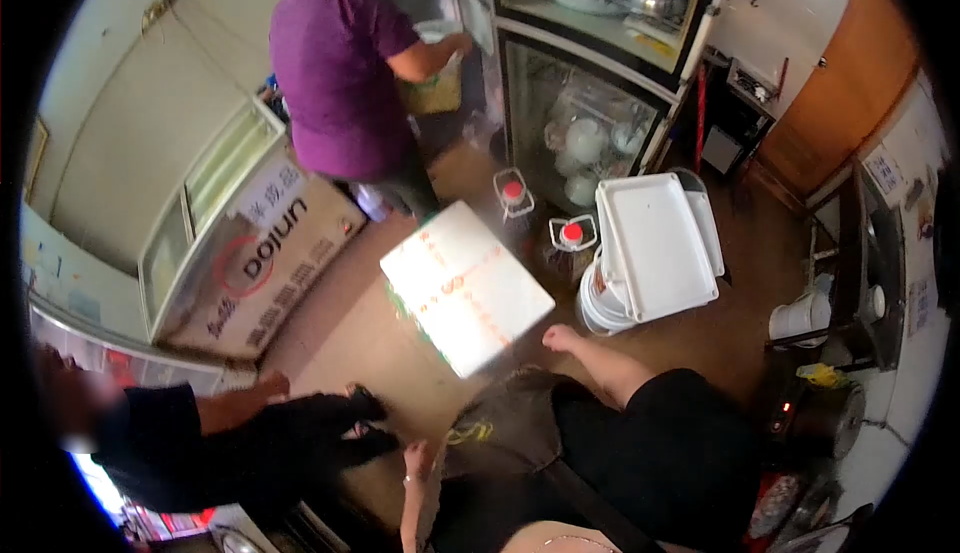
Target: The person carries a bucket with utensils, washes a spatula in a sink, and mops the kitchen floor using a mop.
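Head view: you face a tall glass-doored fridge [595, 53] on the far side, a chest freezer [300, 273] on the left, and a white box [465, 283] in the middle, straight ahead of you. A person in purple [345, 83] stands beyond the box, and a person in black [190, 438] is on your left. The box looks closed, so what is done or left inside it cannot be told; neither of your hands is seen bearing its weight, and I judge its handling to be at a pause. You also cannot tell what it rests on. To its right, white trays [660, 243] lie over a bucket [603, 310], near two red-capped jugs [572, 234].

Your right hand [563, 338] is just beside the box's near right corner, fingers curled together with nothing seen in them; contact is unclear. Your left hand [416, 460] is well apart from the box, by your apron [510, 428]; you cannot tell whether its fingers are apart or together.

For writing, you can read "DOJUN" large on the freezer, with Chinese characters on a paper label [275, 198] above. The box carries orange-red print, and your apron a yellow mark, both too blurred to read.
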Demonstrator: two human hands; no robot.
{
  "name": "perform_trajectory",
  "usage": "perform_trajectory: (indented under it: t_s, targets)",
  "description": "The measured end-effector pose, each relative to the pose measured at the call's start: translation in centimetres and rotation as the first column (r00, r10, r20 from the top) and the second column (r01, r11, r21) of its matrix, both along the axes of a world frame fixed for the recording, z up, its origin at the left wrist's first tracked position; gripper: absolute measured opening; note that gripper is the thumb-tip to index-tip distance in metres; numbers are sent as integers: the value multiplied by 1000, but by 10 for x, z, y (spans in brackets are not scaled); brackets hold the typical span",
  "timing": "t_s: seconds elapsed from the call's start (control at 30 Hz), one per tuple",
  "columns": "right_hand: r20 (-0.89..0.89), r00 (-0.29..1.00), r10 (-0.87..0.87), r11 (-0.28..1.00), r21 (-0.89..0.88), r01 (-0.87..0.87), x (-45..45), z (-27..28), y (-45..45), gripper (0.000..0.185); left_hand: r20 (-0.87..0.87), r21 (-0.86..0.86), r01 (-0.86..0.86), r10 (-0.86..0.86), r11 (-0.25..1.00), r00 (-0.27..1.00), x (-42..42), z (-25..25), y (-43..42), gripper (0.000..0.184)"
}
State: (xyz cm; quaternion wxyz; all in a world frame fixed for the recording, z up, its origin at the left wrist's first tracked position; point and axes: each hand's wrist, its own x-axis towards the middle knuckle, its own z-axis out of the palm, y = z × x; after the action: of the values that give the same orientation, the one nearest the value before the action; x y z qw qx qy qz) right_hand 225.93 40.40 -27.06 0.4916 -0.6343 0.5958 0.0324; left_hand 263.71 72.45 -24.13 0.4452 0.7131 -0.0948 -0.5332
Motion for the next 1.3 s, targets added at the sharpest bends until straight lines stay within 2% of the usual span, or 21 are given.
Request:
perform_trajectory:
  t_s: [0.03, 0.1, 0.13, 0.17, 0.2, 0.23, 0.3, 0.33, 0.4, 0.5, 0.57, 0.63, 0.7, 0.73, 0.8, 0.93, 1.1, 1.17, 1.27, 1.3]
  targets:
    - [-22, 1000, 19, 999, 45, -18, 2, -4, -3, 15, -12, 33, -22, 23, 999, 1000, -7, 18, -6, 16]
    - [125, 990, 59, 994, 81, -70, 7, -26, -9, 25, -148, 105, -173, 187, 979, 971, -13, 38, -18, 13]
    - [174, 984, -33, 985, 171, 2, 15, -19, -9, 37, -206, 142, -240, 266, 960, 942, -18, 47, -21, 12]
    - [213, 968, -132, 964, 254, 76, 26, -1, -16, 51, 49, 87, -7, 2, 996, 999, -26, 61, -21, 14]
    - [256, 952, -170, 950, 299, 89, 38, 15, -25, 60, 149, 146, 117, -138, 982, 979, -13, 36, -15, 17]
    - [296, 931, -212, 933, 344, 103, 52, 27, -33, 69, 44, 111, 33, -38, 993, 998, -11, 30, -11, 18]
    - [311, 938, -152, 967, 241, 76, 81, 44, -47, 69, 188, 125, 67, -90, 990, 978, -11, 25, -7, 19]
    - [316, 944, -99, 976, 216, 30, 94, 42, -54, 69, 184, 132, 67, -91, 989, 979, -13, 28, -9, 19]
    - [322, 945, -48, 981, 195, -17, 112, 44, -63, 69, 58, 195, -56, 45, 979, 997, -17, 43, -12, 19]
    - [316, 949, 5, 972, 221, -79, 125, 54, -70, 70, 70, 147, -47, 37, 988, 997, -21, 50, -5, 19]
    - [189, 968, 167, 970, 145, -195, 128, 57, -68, 73, 82, 147, -47, 35, 988, 996, -19, 43, 8, 19]
    - [151, 970, 192, 966, 147, -214, 128, 60, -65, 74, 93, 145, -53, 40, 988, 995, -20, 36, 20, 19]
    - [111, 970, 218, 962, 143, -233, 130, 55, -64, 74, -179, 210, -280, 318, 937, 931, -20, 31, 28, 17]
    - [53, 968, 246, 962, 112, -250, 131, 45, -64, 75, -178, 211, -288, 326, 934, 929, -22, 31, 32, 17]
    - [-9, 963, 271, 960, 79, -270, 132, 32, -62, 76, 37, 161, -81, 76, 984, 996, -27, 29, 41, 16]
    - [15, 964, 264, 958, 110, -264, 127, 41, -59, 77, -13, 219, -168, 175, 961, 985, -28, 22, 47, 16]
    - [58, 970, 234, 957, 163, -241, 121, 65, -60, 80, -16, 237, -175, 184, 956, 983, -25, 10, 44, 16]
    - [93, 974, 205, 966, 144, -216, 118, 51, -60, 78, -13, 259, -160, 169, 952, 985, -27, 34, 26, 15]
    - [37, 973, 229, 971, 54, -231, 113, 27, -62, 77, 24, 143, 46, -50, 989, 998, -31, 75, -6, 15]
    - [-4, 966, 257, 966, 40, -257, 110, 26, -62, 77, 62, 126, 6, -14, 992, 998, -33, 73, -8, 16]
